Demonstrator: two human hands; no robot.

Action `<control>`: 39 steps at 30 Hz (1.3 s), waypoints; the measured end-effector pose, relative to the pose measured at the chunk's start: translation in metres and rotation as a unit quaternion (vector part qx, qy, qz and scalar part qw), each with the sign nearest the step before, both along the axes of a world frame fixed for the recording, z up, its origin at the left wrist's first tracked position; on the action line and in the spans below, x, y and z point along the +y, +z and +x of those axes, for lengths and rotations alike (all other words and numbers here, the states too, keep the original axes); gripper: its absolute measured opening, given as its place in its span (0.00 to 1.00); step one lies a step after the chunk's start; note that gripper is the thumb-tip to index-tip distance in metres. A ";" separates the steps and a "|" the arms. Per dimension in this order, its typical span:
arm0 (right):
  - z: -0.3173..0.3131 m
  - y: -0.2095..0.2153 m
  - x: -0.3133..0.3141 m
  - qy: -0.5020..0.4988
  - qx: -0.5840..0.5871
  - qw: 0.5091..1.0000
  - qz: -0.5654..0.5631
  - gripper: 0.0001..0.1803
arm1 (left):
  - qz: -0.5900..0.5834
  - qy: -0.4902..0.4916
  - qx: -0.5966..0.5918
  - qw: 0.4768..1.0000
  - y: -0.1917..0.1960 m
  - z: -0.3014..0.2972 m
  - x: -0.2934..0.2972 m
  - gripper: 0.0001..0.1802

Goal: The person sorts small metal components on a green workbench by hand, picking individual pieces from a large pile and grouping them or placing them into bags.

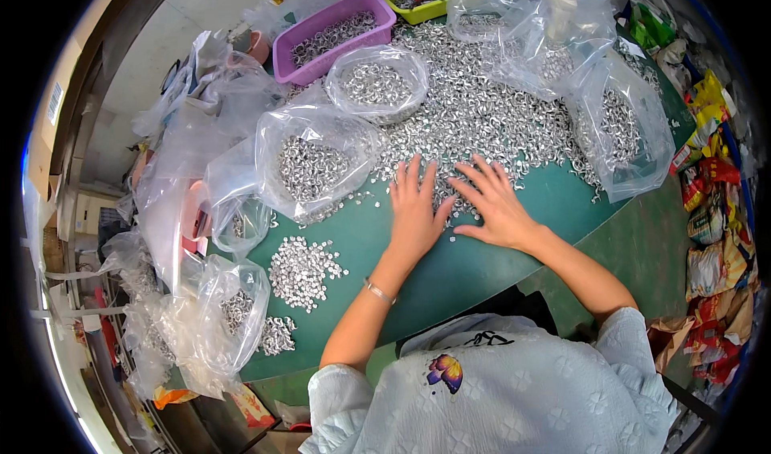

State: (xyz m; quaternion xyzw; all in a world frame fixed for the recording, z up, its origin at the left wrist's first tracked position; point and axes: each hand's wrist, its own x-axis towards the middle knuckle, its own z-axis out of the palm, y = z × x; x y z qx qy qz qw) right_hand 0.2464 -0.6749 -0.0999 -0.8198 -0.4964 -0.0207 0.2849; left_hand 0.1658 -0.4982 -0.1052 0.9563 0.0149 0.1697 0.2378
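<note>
A wide pile of small curved silver metal pieces (482, 108) covers the middle and far part of the green table (426, 281). My left hand (414, 217) rests palm down at the pile's near edge, fingers stretched forward and apart. Beside it, my right hand (502, 213) lies flat with its fingers spread toward the upper left. Some loose metal pieces show between the two hands. Neither hand has anything in its grasp that I can see; what lies under the palms is hidden. A separate heap of small, flatter pieces (303, 273) sits left of my left forearm.
Clear plastic bags of metal pieces (312, 165) stand left of the pile, another bag (614, 128) at right. A purple basket (291, 72) and a green basket (434, 8) stand at the back, near a white bottle (560, 4). Colourful packages (711, 213) line the right side.
</note>
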 end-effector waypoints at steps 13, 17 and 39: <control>0.075 -0.023 -0.001 -0.071 -0.132 0.989 -0.003 0.20 | -0.042 -0.057 0.013 0.997 -0.006 -0.033 -0.004 0.24; 0.098 -0.026 0.007 -0.149 -0.120 0.982 0.006 0.22 | -0.087 -0.056 -0.052 0.993 0.006 0.032 0.005 0.25; -0.002 0.007 -0.018 0.018 0.013 1.000 -0.011 0.32 | 0.054 -0.028 0.089 0.994 -0.003 -0.061 -0.008 0.33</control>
